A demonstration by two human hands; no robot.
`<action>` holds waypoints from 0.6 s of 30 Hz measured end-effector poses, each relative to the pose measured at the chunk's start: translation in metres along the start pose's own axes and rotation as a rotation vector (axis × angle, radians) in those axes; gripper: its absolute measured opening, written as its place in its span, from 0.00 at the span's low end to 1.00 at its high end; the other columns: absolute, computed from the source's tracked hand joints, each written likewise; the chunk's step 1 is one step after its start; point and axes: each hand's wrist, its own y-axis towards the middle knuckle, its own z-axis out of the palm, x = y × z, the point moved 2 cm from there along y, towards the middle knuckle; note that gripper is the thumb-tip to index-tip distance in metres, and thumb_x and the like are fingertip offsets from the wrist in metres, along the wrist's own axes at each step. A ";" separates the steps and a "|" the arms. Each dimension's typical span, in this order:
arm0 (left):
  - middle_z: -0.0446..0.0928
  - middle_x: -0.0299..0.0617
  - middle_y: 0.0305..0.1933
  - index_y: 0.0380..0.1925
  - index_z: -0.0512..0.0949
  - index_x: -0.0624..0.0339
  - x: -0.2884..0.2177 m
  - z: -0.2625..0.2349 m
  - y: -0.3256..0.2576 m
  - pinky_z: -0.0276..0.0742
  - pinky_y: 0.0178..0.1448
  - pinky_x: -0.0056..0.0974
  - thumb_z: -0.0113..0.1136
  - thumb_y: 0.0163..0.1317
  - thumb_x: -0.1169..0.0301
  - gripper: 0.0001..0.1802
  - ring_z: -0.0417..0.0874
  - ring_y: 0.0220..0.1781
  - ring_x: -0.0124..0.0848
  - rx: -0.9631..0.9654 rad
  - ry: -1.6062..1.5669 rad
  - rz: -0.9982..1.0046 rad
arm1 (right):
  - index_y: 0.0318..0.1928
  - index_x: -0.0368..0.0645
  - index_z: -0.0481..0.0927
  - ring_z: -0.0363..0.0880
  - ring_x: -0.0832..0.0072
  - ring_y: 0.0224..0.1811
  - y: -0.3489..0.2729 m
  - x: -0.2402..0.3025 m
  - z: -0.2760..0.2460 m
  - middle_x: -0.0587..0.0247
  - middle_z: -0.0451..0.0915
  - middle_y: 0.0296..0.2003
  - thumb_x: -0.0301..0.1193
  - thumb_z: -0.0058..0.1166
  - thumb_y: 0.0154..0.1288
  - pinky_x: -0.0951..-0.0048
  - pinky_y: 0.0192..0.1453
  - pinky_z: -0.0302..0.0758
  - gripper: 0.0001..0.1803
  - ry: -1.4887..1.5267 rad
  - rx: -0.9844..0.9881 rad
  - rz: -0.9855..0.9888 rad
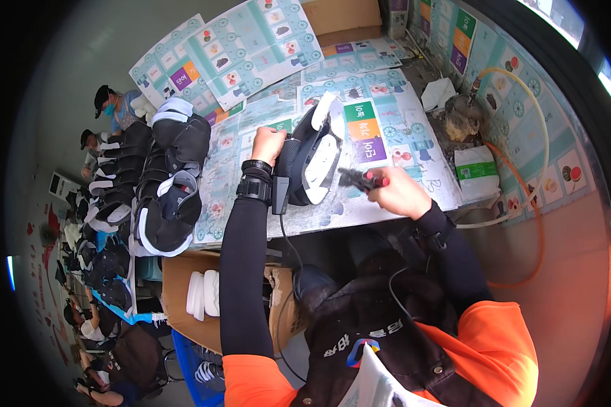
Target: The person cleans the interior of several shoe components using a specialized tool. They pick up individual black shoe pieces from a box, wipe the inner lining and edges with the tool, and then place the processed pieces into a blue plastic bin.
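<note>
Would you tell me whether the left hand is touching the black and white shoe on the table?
Touching: the head view shows the left hand gripping the heel end of the black and white shoe.

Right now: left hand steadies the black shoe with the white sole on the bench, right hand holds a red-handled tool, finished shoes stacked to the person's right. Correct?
One thing is off: the stacked shoes lie to the person's left, not right, as the head view shows. The rest holds: the left hand steadies the black shoe with the white sole on the bench, and the right hand holds a red-handled tool.
</note>
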 end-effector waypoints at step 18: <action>0.85 0.47 0.33 0.39 0.82 0.76 -0.014 0.005 -0.014 0.79 0.33 0.39 0.71 0.66 0.72 0.13 0.86 0.30 0.32 -0.029 -0.006 0.003 | 0.39 0.35 0.83 0.81 0.34 0.40 0.003 0.014 -0.003 0.34 0.82 0.31 0.28 0.54 0.63 0.47 0.45 0.76 0.10 0.006 -0.323 -0.089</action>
